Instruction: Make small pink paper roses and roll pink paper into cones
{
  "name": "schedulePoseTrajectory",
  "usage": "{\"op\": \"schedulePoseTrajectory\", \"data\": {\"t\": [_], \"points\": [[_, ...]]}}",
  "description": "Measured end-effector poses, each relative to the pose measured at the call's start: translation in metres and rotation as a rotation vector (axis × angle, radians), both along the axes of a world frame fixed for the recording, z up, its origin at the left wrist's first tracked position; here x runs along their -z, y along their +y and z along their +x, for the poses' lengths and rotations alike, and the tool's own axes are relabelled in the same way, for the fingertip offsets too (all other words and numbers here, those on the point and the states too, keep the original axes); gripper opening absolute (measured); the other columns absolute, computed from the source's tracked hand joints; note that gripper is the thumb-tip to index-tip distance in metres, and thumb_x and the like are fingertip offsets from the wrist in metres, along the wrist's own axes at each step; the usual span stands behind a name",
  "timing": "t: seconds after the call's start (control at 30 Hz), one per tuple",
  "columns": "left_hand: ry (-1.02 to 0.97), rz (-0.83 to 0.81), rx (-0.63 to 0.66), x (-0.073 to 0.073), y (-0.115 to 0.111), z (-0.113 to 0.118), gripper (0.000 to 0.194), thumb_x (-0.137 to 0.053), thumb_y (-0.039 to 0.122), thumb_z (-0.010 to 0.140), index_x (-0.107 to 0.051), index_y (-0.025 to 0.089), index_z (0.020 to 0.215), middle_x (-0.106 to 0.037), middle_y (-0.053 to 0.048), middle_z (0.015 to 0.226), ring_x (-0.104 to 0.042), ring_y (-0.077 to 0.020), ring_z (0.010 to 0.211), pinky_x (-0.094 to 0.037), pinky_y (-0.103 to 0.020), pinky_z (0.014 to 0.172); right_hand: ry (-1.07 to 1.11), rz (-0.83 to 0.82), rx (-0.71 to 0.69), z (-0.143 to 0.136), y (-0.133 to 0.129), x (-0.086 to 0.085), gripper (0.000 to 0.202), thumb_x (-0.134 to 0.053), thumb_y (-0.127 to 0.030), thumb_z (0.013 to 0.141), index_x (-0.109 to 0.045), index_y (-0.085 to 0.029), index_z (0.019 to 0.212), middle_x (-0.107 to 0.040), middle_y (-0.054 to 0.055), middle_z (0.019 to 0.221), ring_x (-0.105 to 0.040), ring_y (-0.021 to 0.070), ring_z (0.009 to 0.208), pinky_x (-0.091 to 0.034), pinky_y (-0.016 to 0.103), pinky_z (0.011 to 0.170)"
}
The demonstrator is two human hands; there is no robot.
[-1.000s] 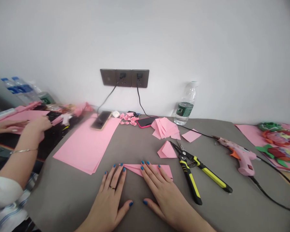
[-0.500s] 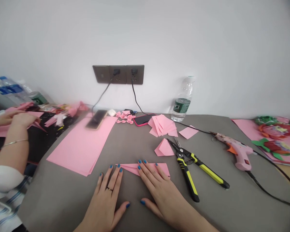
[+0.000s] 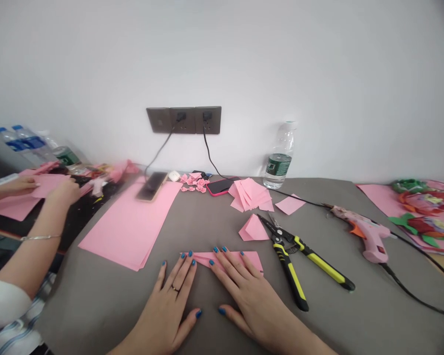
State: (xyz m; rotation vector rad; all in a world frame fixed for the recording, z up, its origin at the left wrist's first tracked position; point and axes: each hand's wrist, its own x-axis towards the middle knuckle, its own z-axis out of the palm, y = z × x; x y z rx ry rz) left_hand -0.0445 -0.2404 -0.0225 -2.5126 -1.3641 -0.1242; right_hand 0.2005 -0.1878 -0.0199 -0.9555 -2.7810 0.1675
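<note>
A narrow folded strip of pink paper (image 3: 252,259) lies on the grey table before me. My right hand (image 3: 242,283) rests flat over its middle, fingers stretched out and thumb apart. My left hand (image 3: 172,298), a ring on one finger, lies open with its fingertips on the strip's pointed left end. Just beyond the right hand sits a small folded pink paper piece (image 3: 253,228). Black and yellow wire-stripping pliers (image 3: 294,251) lie to the right with their handles spread.
Pink sheets (image 3: 133,224) lie at left under a phone (image 3: 152,186). Behind are paper scraps (image 3: 249,194), another phone (image 3: 220,186) and a bottle (image 3: 279,162). A pink glue gun (image 3: 370,234) with cord and paper flowers (image 3: 425,224) are at right. A co-worker's hands (image 3: 64,192) handle pink paper.
My left hand has slid slightly right, its fingertips further onto the strip. My right hand stays flat on the paper. The co-worker's hands have moved apart, holding up a pink piece.
</note>
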Motion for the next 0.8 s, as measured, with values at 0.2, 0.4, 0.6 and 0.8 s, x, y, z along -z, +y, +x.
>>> {"op": "schedulePoseTrajectory", "data": {"t": [0.2,0.4,0.6,0.8], "points": [[0.001,0.022,-0.016,0.001,0.009,0.004,0.070,-0.041,0.052,0.096,-0.035,0.006,0.150,-0.042,-0.015,0.154,-0.032,-0.0294,0.142,-0.010,-0.047,0.116,-0.002,-0.007,0.000,0.001,0.002,-0.002,0.072,-0.060,-0.033,0.089,-0.031,-0.016,0.154,-0.034,0.010,0.158,-0.039,0.0324,0.141,-0.036,0.050,0.111],[-0.035,0.053,-0.024,-0.001,0.013,0.009,0.067,-0.037,0.056,0.097,-0.043,0.010,0.145,-0.051,-0.014,0.148,-0.040,-0.0280,0.136,-0.014,-0.046,0.114,-0.002,-0.037,-0.031,0.005,0.005,-0.005,0.074,-0.060,-0.033,0.090,-0.030,-0.016,0.154,-0.036,0.010,0.158,-0.037,0.0329,0.142,-0.037,0.051,0.111],[-0.062,0.055,-0.021,0.002,0.013,0.010,0.070,-0.041,0.057,0.096,-0.041,0.009,0.147,-0.052,-0.015,0.147,-0.041,-0.0296,0.135,-0.018,-0.045,0.113,-0.003,-0.010,-0.057,0.008,0.017,0.001,0.056,-0.045,-0.010,0.093,-0.040,-0.015,0.149,-0.044,0.008,0.153,-0.044,0.0274,0.138,-0.042,0.047,0.109],[-0.095,0.044,-0.015,0.000,0.016,0.009,0.072,-0.043,0.057,0.095,-0.037,0.010,0.149,-0.056,-0.014,0.143,-0.045,-0.0295,0.131,-0.024,-0.043,0.109,0.056,0.076,-0.063,0.011,0.021,0.003,0.049,-0.039,-0.007,0.096,-0.049,-0.018,0.143,-0.052,0.008,0.148,-0.048,0.0243,0.136,-0.045,0.042,0.106]]}}
